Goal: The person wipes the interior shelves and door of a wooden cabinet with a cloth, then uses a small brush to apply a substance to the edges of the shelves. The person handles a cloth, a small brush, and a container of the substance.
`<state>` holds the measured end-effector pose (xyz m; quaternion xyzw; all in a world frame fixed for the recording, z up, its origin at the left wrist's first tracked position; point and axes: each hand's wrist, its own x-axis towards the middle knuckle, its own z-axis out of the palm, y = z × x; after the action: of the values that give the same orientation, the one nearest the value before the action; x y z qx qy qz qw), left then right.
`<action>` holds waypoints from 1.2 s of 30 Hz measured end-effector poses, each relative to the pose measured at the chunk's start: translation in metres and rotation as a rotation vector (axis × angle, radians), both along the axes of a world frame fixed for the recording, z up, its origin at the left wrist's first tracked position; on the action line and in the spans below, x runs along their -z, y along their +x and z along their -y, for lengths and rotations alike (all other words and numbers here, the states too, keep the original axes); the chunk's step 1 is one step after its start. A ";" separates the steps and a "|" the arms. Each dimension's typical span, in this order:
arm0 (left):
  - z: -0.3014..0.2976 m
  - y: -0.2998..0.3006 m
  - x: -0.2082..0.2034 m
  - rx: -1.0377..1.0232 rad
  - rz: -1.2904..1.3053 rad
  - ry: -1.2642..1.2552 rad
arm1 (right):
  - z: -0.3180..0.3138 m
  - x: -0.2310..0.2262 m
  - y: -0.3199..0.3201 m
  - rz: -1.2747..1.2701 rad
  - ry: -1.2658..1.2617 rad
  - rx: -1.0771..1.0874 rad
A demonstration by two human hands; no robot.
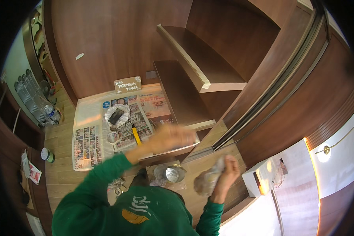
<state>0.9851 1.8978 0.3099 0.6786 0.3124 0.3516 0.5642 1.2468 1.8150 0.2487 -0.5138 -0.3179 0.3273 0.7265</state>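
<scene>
My left hand [167,138] reaches to the right over the newspaper-covered platform, next to the end of the lower brown shelf [181,92]. Motion smears its fingers, so I cannot tell whether anything is in them. At the right, my right hand [229,173] is closed on a crumpled, pale brownish-grey bundle, cloth or plastic [208,180], which hangs above the floor. A yellow-handled cutter [136,135] lies on the newspaper [124,100], left of my left hand. Between my arms, a metal can [174,173] with whitish contents stands on the floor.
A roll of tape [113,137] and a dark block on crumpled white wrapping [117,115] rest on the newspaper. A handwritten cardboard sign [128,84] leans at the back. Masking tape edges the upper shelf [208,65]. A folded ladder [31,94] and a green-and-white container [47,155] stand left.
</scene>
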 end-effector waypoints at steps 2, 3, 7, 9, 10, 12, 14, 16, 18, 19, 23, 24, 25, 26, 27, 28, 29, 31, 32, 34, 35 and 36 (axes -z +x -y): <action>0.030 0.028 0.081 0.071 -0.009 -0.089 | 0.000 0.007 -0.034 0.200 -0.040 -0.061; 0.044 0.035 0.109 0.044 0.162 -0.275 | -0.002 0.012 -0.050 0.299 -0.047 -0.102; 0.074 0.037 0.147 -0.096 0.394 -0.593 | -0.010 0.038 -0.096 0.672 0.114 -0.172; 0.079 0.026 0.146 -0.157 0.415 -0.634 | -0.013 0.050 -0.106 0.867 0.117 -0.129; 0.078 0.022 0.146 -0.163 0.399 -0.629 | -0.015 0.054 -0.109 0.952 0.127 -0.105; 0.075 0.014 0.150 -0.156 0.330 -0.607 | -0.018 0.060 -0.113 0.963 0.074 -0.134; 0.068 0.005 0.157 -0.149 0.270 -0.585 | -0.024 0.062 -0.117 0.981 0.079 -0.149; 0.061 -0.006 0.164 -0.146 0.267 -0.603 | -0.030 0.061 -0.122 1.025 0.118 -0.166; 0.052 -0.025 0.166 -0.151 0.267 -0.574 | -0.036 0.059 -0.125 0.989 0.144 -0.210; 0.045 -0.037 0.165 -0.120 0.291 -0.553 | -0.039 0.059 -0.125 0.980 0.178 -0.238; 0.012 -0.097 0.156 -0.301 0.354 -0.616 | -0.049 0.059 -0.119 0.817 0.010 -0.235; 0.002 -0.115 0.154 -0.420 0.267 -0.758 | -0.048 0.059 -0.115 0.716 -0.057 -0.275; -0.006 -0.131 0.152 -0.447 0.440 -0.781 | -0.047 0.061 -0.113 0.620 -0.109 -0.318; -0.014 -0.148 0.151 -0.516 0.545 -0.833 | -0.045 0.063 -0.111 0.580 -0.127 -0.319; -0.021 -0.169 0.148 -0.534 0.697 -0.859 | -0.042 0.064 -0.110 0.552 -0.120 -0.307; -0.029 -0.189 0.145 -0.548 0.834 -0.870 | -0.040 0.067 -0.111 0.521 -0.176 -0.325; -0.035 -0.210 0.143 -0.622 0.874 -0.871 | -0.039 0.068 -0.113 0.505 -0.226 -0.335; -0.050 -0.248 0.140 -0.711 0.858 -0.777 | -0.037 0.067 -0.123 0.467 -0.327 -0.327; -0.056 -0.269 0.140 -0.732 0.800 -0.687 | -0.038 0.064 -0.132 0.432 -0.319 -0.381; -0.066 -0.299 0.145 -0.821 0.668 -0.544 | -0.039 0.048 -0.153 0.377 -0.420 -0.414; -0.071 -0.312 0.149 -0.889 0.593 -0.487 | -0.038 0.036 -0.165 0.335 -0.324 -0.502; -0.077 -0.324 0.154 -0.939 0.530 -0.423 | -0.037 0.020 -0.179 0.298 -0.289 -0.557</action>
<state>0.6616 1.9748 0.1560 0.2286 0.4917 0.6521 0.5299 1.0679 1.8523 0.2291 -0.5470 -0.4988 0.4761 0.4746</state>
